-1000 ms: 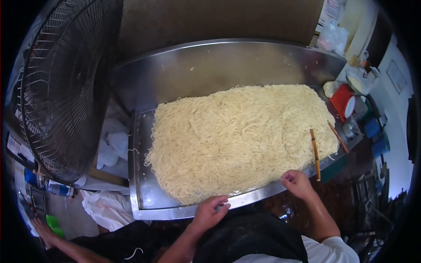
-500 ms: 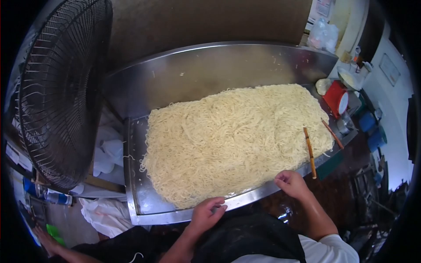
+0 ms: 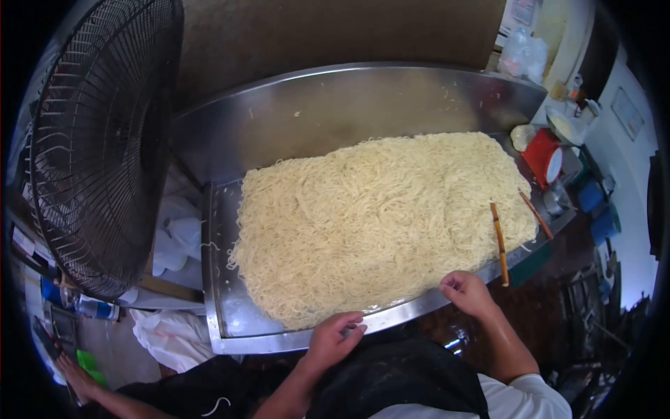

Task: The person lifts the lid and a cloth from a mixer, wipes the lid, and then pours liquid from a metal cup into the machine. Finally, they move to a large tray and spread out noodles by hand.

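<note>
A thick bed of pale yellow noodles covers most of a metal tray table. My left hand is at the front rim, just short of the noodles. Its thumb stands apart from loosely bent fingers, and nothing shows in it. Farther right, my right hand is over the same rim, its fingers loosely curled with a gap to the thumb and nothing visible between them. Beyond it a bamboo stick lies across the noodles' right edge and overhangs the rim. A second, reddish stick lies near the right corner.
A large fan stands at the left. A red scale with a pan is off the right end. White cloth or sacking lies below the left corner. Another person's hand shows at lower left, near a dark flat object.
The view has shifted slightly, so the tray and noodles appear a little farther right. Both my hands keep nearly the same place and pose. The other person's hand at lower left has moved slightly.
</note>
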A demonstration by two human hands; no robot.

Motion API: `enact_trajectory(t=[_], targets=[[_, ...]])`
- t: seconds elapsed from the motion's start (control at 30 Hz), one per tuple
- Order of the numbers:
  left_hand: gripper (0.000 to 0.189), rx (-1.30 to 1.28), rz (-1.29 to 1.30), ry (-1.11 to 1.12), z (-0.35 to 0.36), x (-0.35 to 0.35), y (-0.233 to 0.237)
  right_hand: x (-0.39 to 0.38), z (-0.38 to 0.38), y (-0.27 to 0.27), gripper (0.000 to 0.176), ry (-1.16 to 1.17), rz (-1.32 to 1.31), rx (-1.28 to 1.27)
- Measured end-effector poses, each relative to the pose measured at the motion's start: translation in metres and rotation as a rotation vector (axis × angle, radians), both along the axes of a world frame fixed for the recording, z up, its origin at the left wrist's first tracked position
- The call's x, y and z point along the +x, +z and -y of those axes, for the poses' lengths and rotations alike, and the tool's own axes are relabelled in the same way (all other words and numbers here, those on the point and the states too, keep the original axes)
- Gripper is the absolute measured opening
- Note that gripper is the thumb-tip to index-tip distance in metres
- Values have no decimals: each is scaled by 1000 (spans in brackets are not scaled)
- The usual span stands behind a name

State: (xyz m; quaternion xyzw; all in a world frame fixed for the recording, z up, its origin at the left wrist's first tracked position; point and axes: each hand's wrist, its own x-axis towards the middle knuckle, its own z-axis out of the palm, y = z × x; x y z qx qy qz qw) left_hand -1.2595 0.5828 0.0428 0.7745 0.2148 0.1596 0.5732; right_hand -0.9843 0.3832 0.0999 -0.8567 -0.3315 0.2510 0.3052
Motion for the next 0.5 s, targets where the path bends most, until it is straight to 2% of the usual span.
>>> enact_trajectory(t=[0.07,0.5], targets=[[28,17,58,27,0,0,-2,0,-1,-2,22,10,9,2],[29,14,3,14,-2,1,-2,1,-5,-5,22,1,-18,22]])
